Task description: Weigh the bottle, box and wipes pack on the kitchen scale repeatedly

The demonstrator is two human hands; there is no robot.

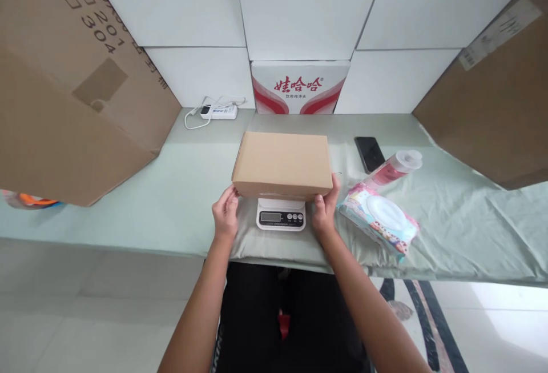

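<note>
A plain brown cardboard box [283, 159] with its lid closed lies over a white kitchen scale [281, 227], covering most of its platform. The scale's display and buttons show in front of the box, and I read no digits on the display. My left hand [225, 210] is at the box's front left corner, its fingers curled against the lower edge. At the front right corner, my right hand [326, 204] holds the box with the thumb on the front face and fingers along the side.
Right of the box lie a wet wipes pack [381, 219], a clear plastic roll [396, 167] and a black phone [369, 153]. A white power strip [219, 112] with a cable sits behind left. Large cartons [77, 104] flank the cloth-covered table [180, 190]; a red-and-white carton [299, 87] stands at the back.
</note>
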